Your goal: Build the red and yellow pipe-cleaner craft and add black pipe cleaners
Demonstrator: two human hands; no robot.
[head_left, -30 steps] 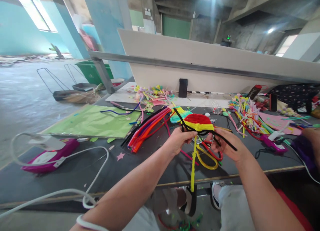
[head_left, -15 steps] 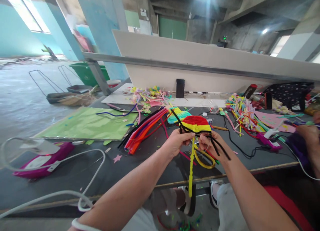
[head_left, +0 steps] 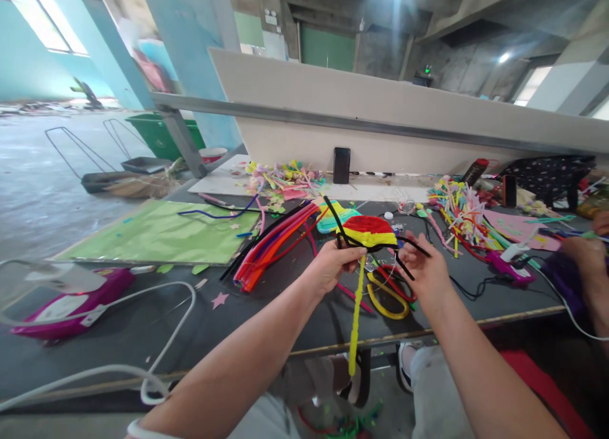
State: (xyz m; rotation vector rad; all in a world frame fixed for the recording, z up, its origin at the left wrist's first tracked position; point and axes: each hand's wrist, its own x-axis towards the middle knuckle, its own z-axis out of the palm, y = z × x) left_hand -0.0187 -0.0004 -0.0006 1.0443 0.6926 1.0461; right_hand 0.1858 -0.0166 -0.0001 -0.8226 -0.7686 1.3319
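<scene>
My left hand [head_left: 339, 262] pinches the lower edge of a red and yellow pipe-cleaner piece [head_left: 369, 226], thumb on top. Black pipe cleaners [head_left: 334, 214] run along that edge and stick out at both sides. From beneath the left fingers a yellow pipe cleaner [head_left: 356, 318] hangs past the table edge. My right hand [head_left: 425, 271] is to the right of the piece, its fingers closed around a black strand's right end; the exact contact is partly hidden. Behind the piece lies a turquoise and yellow pipe-cleaner shape [head_left: 328, 220]. Yellow-handled scissors [head_left: 387, 302] rest below, between the hands.
Bundled coloured pipe cleaners [head_left: 266, 252] lie left of my hands, beside a green sheet [head_left: 157, 233]. A phone [head_left: 341, 165] leans against the back board. Purple power strips [head_left: 71, 306] with white cables lie left and right. Another person's hand [head_left: 583, 261] is at far right.
My right hand has moved right, away from the piece's lower edge, to the black strand's end. The left hand keeps its pinch. More of the scissors now shows.
</scene>
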